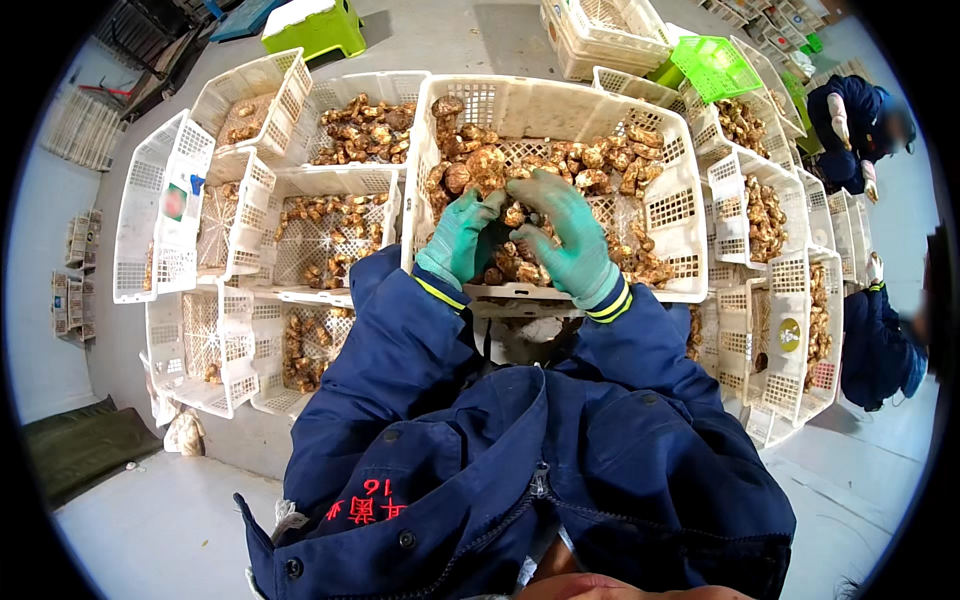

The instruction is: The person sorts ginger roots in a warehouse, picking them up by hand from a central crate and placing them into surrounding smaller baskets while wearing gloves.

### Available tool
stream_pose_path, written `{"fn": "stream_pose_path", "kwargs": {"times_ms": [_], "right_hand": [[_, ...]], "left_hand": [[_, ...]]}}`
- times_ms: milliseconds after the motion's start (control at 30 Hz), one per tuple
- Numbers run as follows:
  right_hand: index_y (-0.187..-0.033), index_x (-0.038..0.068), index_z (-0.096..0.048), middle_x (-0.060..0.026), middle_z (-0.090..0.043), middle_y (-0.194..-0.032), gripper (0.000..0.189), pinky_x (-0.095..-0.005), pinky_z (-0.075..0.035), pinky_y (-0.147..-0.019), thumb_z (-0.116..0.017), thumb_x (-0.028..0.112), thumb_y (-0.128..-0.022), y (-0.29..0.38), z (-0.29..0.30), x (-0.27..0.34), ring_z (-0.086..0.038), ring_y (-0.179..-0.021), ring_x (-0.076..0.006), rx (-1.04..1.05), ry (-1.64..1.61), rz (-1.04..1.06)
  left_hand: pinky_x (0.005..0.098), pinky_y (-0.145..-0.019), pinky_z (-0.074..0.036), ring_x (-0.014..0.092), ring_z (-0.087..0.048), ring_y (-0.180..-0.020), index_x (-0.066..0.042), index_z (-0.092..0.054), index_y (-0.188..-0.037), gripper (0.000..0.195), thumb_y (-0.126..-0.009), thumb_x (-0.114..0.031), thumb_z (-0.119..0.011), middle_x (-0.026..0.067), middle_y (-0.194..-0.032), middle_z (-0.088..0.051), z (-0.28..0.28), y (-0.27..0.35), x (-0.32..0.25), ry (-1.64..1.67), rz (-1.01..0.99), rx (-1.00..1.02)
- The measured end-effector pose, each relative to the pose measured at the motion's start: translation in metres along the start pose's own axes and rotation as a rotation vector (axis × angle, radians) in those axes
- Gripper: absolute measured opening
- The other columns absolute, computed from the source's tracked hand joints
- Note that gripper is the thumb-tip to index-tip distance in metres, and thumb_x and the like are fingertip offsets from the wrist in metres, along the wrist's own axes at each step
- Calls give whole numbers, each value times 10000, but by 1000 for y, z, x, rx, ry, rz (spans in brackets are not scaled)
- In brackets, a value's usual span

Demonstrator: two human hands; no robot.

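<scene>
A large white plastic crate (555, 105) stands before me, holding many brown and cream mushrooms (592, 157). Both my hands wear green work gloves and are over its near half. My left hand (461, 236) has its fingers bent at the pile, close to a large round mushroom (486, 163); whether it grips anything is hidden. My right hand (566, 229) is slightly blurred, its thumb and fingers apart around a small mushroom (514, 215), with no clear grip on it. More mushrooms (517, 264) lie between my wrists at the crate's near wall.
White crates with mushrooms flank me at left (337, 176) and right (757, 169). A bright green basket (716, 67) sits on crates at the upper right. A green stool (319, 30) stands at the upper left. Two other people (855, 127) work at the far right.
</scene>
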State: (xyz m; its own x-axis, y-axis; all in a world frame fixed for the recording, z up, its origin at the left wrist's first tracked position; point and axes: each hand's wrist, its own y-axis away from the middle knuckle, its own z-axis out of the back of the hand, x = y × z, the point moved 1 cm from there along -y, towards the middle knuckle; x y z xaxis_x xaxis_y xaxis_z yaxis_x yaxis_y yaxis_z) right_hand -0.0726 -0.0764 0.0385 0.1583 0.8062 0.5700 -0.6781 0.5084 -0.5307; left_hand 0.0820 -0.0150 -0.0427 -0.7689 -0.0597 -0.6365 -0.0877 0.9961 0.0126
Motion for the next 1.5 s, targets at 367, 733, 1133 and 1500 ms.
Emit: {"fn": "stream_pose_path", "kwargs": {"times_ms": [367, 733, 1133, 1500], "right_hand": [[-1218, -8, -523, -201, -599, -1104, 474, -418, -464, -868, -650, 230, -829, 11, -18, -1, -570, -1015, -364, 3, 94, -125], [-920, -12, -557, -89, -558, -747, 343, -325, -424, -600, -670, 299, -830, 22, -38, -38, -521, -671, -168, -47, -471, -823], [-804, -3, -542, -15, -476, -657, 209, -254, -402, -577, -709, 121, -791, 20, -20, -44, -522, -636, -98, -185, -879, -727], [-1215, 31, -562, -183, -609, -1069, 478, -366, -479, -845, -604, 350, -862, 2, 13, -41, -604, -958, -311, 447, -285, -449]], "left_hand": [[207, -614, -508, 79, -560, -670, 16, -548, -1085, 290, -828, -48, -666, 42, -877, -621, -5, -3, -7, -165, 39, -388], [317, -1078, -344, 243, -366, -1337, -5, -302, -1425, 775, -758, 46, -692, 147, -1460, -354, -14, -4, 12, -1055, -144, -75], [258, -946, -409, 144, -471, -1184, 5, -379, -1394, 720, -753, 90, -695, 96, -1390, -453, -26, 1, 4, -563, 62, -163], [314, -757, -521, 175, -572, -972, -42, -507, -1265, 368, -965, -254, -482, 74, -1155, -566, -12, 3, -17, -242, 333, -368]]}}
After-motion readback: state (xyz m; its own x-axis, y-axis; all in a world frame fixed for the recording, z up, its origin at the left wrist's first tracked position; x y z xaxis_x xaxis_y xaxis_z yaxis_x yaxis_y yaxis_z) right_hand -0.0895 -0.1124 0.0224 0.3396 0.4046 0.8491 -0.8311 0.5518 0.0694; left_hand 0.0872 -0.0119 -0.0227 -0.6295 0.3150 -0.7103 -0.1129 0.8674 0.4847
